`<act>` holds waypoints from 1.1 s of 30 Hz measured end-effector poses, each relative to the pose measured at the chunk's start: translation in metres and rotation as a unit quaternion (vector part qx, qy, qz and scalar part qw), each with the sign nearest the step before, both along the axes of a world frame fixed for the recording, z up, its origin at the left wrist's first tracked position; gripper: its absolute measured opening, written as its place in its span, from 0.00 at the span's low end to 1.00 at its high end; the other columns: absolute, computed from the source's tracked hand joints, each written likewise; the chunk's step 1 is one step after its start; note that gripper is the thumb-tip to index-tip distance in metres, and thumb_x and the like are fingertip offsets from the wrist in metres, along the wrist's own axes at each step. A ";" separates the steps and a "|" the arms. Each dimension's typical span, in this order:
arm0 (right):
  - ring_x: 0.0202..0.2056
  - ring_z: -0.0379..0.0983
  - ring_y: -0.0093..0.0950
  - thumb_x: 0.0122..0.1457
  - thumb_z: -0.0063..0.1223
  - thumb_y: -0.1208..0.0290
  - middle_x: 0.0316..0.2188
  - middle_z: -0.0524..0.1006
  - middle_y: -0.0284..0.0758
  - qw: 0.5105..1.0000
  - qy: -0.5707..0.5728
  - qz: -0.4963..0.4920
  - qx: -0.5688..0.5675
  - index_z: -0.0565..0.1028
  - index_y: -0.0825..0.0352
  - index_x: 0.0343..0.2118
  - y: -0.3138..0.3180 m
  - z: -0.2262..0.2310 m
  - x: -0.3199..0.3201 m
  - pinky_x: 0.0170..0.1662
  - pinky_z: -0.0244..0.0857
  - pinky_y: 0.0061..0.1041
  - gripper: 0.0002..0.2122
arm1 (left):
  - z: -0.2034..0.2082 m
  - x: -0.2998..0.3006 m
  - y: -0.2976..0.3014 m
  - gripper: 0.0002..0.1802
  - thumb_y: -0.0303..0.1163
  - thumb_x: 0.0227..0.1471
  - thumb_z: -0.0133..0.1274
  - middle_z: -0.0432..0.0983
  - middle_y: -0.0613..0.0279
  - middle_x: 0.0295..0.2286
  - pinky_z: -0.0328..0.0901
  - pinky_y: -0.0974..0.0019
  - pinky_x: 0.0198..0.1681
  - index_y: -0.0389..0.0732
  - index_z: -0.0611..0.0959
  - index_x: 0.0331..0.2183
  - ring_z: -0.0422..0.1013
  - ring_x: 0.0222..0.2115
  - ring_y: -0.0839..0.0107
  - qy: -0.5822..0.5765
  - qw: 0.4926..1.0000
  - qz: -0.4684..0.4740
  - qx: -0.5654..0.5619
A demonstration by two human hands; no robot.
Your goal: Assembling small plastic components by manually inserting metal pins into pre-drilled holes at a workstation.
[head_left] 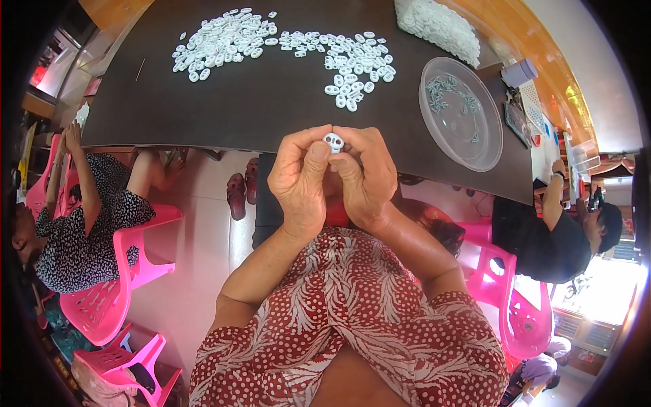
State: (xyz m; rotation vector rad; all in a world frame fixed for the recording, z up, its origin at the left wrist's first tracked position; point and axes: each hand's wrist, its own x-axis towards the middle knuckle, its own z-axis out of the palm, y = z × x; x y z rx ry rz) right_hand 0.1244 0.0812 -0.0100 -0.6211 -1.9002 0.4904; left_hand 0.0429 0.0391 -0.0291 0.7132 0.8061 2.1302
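A small white oval plastic piece with two dark holes (333,140) is held up near the table's front edge. My left hand (300,175) pinches it from the left between thumb and fingers. From the other side, my right hand (369,173) grips the same piece, thumb and fingertips closed round it. Beyond my hands, many similar white pieces lie on the dark table (271,95): a large left pile (227,42), a thin strip (302,42) and a right pile (356,62). Small grey-green pieces (444,91) lie in a round clear plastic tub (453,132) at right.
A clear container heaped with white pieces (439,30) stands at the far right, near a pale purple lidded jar (519,72). A thin stick (140,69) lies at the left. People sit on both sides, by pink plastic chairs (125,271). Dark red slippers (237,197) lie on the floor.
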 end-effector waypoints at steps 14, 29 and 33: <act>0.25 0.65 0.31 0.50 0.55 0.79 0.27 0.71 0.37 0.994 0.042 -0.003 0.098 0.70 0.72 0.34 0.007 -0.004 -0.003 0.26 0.61 0.25 0.09 | 0.005 0.013 0.001 0.12 0.35 0.57 0.47 0.65 0.71 0.27 0.57 0.79 0.34 0.34 0.75 0.36 0.58 0.27 0.85 0.102 0.991 0.085 -0.010; 0.24 0.65 0.30 0.51 0.50 0.83 0.25 0.71 0.38 0.999 0.011 -0.017 -0.048 0.71 0.71 0.33 0.024 -0.005 0.016 0.27 0.61 0.26 0.06 | 0.004 0.004 0.023 0.08 0.28 0.56 0.48 0.71 0.68 0.24 0.61 0.79 0.28 0.33 0.78 0.33 0.64 0.23 0.83 0.124 0.988 -0.008 -0.096; 0.27 0.70 0.31 0.49 0.54 0.80 0.26 0.72 0.39 0.992 -0.011 -0.102 -0.078 0.74 0.69 0.32 0.055 0.026 0.036 0.32 0.64 0.24 0.06 | 0.004 -0.015 0.049 0.08 0.21 0.44 0.54 0.72 0.60 0.23 0.63 0.70 0.27 0.38 0.79 0.32 0.68 0.23 0.67 0.463 0.875 0.130 -0.053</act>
